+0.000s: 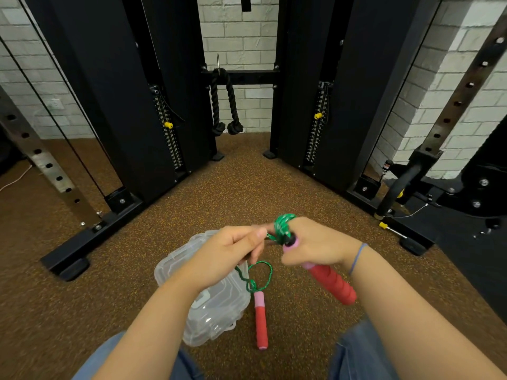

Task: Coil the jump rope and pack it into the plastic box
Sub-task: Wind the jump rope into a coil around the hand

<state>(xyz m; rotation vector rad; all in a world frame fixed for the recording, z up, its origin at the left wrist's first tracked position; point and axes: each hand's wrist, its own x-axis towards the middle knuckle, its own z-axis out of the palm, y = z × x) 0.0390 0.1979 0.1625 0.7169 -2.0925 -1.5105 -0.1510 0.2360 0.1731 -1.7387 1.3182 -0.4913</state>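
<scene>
My right hand [315,242] grips one red and pink jump rope handle [332,282], with green rope wound in a coil [284,227] over its fingers. My left hand [233,253] pinches the green rope just left of that coil. A loose loop of rope [260,272] hangs down to the second red handle [260,322], which dangles below. A clear plastic box [208,308] with its lid shut lies on the floor beneath my left hand, partly hidden by my forearm.
Brown speckled rubber floor [247,187] lies in front of me. A black cable machine with two weight stacks [167,133] stands behind, its base bars [90,242] angling out left and right. A black rope attachment [225,105] hangs at its centre. My knees in jeans [356,357] sit below.
</scene>
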